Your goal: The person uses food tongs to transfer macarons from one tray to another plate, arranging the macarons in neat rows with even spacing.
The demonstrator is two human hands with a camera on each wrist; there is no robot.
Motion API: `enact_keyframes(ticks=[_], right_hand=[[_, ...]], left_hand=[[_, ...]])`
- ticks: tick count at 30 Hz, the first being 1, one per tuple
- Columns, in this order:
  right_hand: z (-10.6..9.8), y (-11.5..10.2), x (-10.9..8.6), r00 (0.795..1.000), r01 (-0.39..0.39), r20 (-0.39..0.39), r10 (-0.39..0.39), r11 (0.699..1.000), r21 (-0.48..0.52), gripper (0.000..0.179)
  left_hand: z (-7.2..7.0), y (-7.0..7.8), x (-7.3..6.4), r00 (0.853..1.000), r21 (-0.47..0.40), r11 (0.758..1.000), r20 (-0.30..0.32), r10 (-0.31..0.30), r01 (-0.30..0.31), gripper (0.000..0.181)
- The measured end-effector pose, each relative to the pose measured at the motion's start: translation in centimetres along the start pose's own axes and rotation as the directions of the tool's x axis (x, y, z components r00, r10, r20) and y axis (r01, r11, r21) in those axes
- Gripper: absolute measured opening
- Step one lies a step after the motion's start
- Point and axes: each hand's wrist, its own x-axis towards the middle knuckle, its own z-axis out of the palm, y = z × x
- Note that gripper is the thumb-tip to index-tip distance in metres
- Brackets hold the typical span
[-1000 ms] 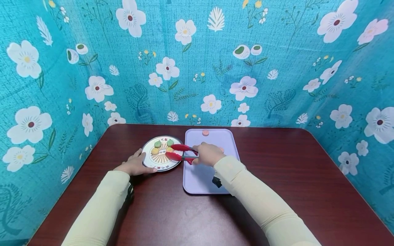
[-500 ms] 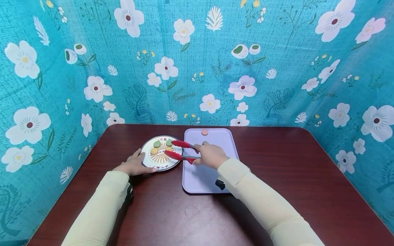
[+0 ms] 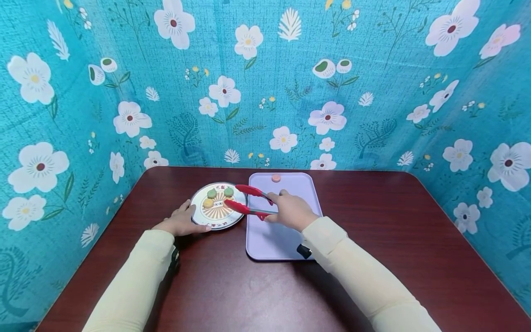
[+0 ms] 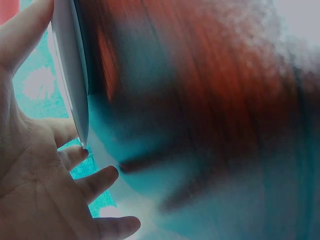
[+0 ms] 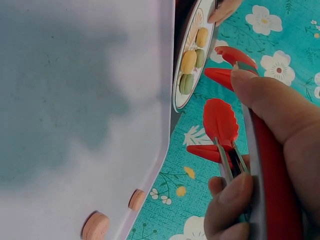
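A: Positions first?

B: We log two green macarons [image 3: 212,193] and two yellow macarons [image 3: 208,203] on the plate [image 3: 198,216]; two pink macarons [image 5: 95,226] sit on the lilac tray [image 3: 265,246], one close by its raised edge

A: Fingers?

B: Right hand [image 3: 292,212] grips the red tongs [image 3: 237,206], thumb along one arm, fingers round the other. The tongs are spread at the plate's right side, nothing seen between the heads; we cannot tell whether the lower one touches a yellow macaron. Left hand [image 3: 180,222]: thumb and fingers spread wide, touching the plate's rim

A: Handling estimate?

B: We judge the macarons light, their shells crisp and fragile, so a hard squeeze may crack them. We would take each across its sides, low and gently; the scalloped heads should limit slipping. Plate looks stiff and smooth, best steadied by the rim
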Motion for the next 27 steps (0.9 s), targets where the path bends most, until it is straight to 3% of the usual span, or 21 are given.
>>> enact_keyframes(ticks=[16, 27], right_hand=[[-0.1, 1.3, -1.2, 0.999, -0.027, -0.028, 0.029, 0.996, 0.084, 0.076], [-0.4, 2.2, -2.5, 0.997, -0.035, -0.063, 0.036, 0.999, 0.02, 0.076]], left_hand=[[0.0, 0.0, -0.1, 1.0, -0.025, 1.0, 0.003, 0.003, -0.003, 0.113], [-0.2, -0.1, 0.0, 1.0, 0.006, 1.0, 0.005, 0.021, -0.021, 0.114]])
